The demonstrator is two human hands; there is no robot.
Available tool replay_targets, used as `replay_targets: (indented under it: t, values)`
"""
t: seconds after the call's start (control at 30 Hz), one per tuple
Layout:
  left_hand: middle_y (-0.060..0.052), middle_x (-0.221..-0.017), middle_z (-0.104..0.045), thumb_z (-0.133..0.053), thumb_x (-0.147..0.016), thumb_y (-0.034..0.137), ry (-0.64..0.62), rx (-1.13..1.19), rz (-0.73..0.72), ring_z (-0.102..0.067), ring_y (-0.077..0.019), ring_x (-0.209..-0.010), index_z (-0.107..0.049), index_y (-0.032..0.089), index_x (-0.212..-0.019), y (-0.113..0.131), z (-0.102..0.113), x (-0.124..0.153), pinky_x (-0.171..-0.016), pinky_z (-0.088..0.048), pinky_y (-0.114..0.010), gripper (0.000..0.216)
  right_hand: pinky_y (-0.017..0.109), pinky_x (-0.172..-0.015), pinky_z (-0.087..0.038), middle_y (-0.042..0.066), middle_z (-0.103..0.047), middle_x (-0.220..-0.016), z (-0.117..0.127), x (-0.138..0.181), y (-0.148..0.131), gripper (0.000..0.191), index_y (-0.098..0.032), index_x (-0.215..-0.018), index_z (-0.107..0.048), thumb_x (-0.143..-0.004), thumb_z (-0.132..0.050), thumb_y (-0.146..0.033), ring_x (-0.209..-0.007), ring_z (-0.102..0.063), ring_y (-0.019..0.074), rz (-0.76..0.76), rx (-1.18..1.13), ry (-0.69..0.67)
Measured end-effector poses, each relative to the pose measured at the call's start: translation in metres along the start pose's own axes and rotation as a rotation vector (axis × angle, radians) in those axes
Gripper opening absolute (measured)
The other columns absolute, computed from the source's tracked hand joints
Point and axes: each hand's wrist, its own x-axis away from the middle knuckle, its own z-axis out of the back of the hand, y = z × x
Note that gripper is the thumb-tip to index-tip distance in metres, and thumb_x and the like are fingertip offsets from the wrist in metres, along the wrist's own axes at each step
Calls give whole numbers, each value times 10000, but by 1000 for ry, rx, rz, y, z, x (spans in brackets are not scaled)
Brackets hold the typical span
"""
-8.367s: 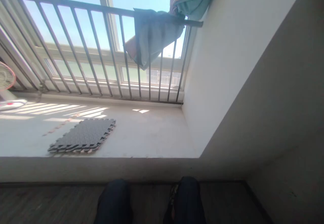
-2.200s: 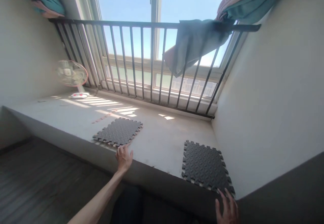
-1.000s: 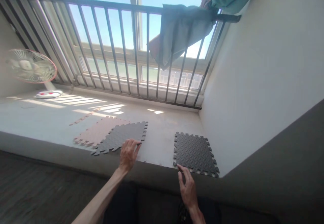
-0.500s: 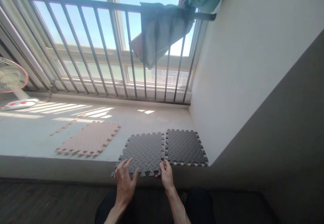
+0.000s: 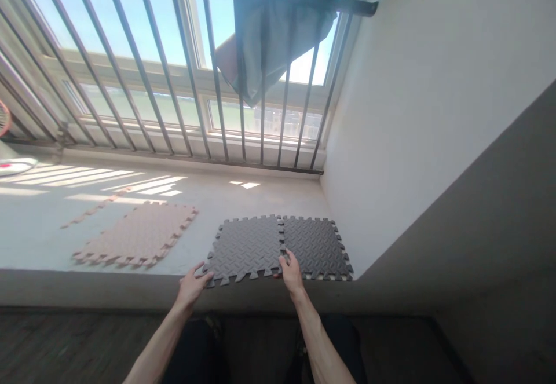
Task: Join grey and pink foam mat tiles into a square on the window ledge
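Hands at lower centre of frame: left hand point(image 5: 191, 285) spread flat on left grey mat point(image 5: 247, 249) corner, right hand point(image 5: 291, 272) fingers pressing the seam with right grey mat point(image 5: 313, 246), nothing gripped.

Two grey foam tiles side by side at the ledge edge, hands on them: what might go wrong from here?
1. The left tile has near teeth at or just past the ledge edge, where the left hand touches its corner; it could tip or slide off.
2. The right hand presses only the near end of the seam with the right tile; the far teeth may stay unlocked, leaving a gap.
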Motion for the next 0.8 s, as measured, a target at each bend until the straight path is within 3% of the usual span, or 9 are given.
replay_targets:
  t: [0.07, 0.17, 0.37, 0.57, 0.7, 0.8]
  values:
    - [-143, -903, -826, -877, -685, 405, 9, 23, -7, -824, -318, -933, -670, 66, -1380, -5, -2, -1, -869, -685, -460, 801, 347, -562, -625, 119, -767, -1075, 4, -3, -3, 780, -152, -1591, -481, -927, -558, -553, -599, -686, 178, -13, 70, 1]
    - [-171, -971, -833, -890, -669, 382, -20, 78, -18, -833, -317, -941, -668, 67, -1391, -15, 0, -3, -845, -698, -440, 819, 336, -551, -603, 181, -744, -1257, 10, -4, -6, 744, -151, -1584, -498, -928, -566, -496, -607, -716, 175, -9, 166, 4]
    - [-150, -927, -851, -933, -583, 478, -87, 60, -87, -815, -385, -1073, -690, 125, -1365, -15, 9, 2, -1000, -654, -534, 892, 312, -572, -616, 169, -731, -1336, 18, -4, 1, 756, -166, -1593, -508, -887, -599, -422, -681, -753, 174, -53, 107, -16]
    - [-244, -1384, -749, -918, -545, 636, -67, 121, -126, -813, -379, -1080, -720, 160, -1356, -17, 15, 16, -934, -677, -482, 961, 337, -607, -627, 180, -737, -1324, 23, 3, 8, 775, -157, -1602, -498, -890, -586, -450, -661, -753, 182, -6, 87, -38]
    - [-214, -1402, -751, -885, -611, 605, -66, 88, -185, -776, -362, -1184, -735, 183, -1354, 1, 13, 6, -976, -659, -466, 868, 327, -634, -626, 139, -786, -1242, 22, 3, 7, 732, -190, -1575, -547, -890, -607, -441, -703, -751, 191, 4, 124, 13]
    - [-214, -1323, -788, -840, -639, 564, -38, 47, -244, -777, -346, -1155, -746, 154, -1327, 24, 6, -11, -985, -646, -476, 807, 346, -751, -643, 118, -810, -1185, 19, -4, 2, 674, -200, -1529, -611, -893, -628, -421, -827, -772, 221, 34, 244, 66]
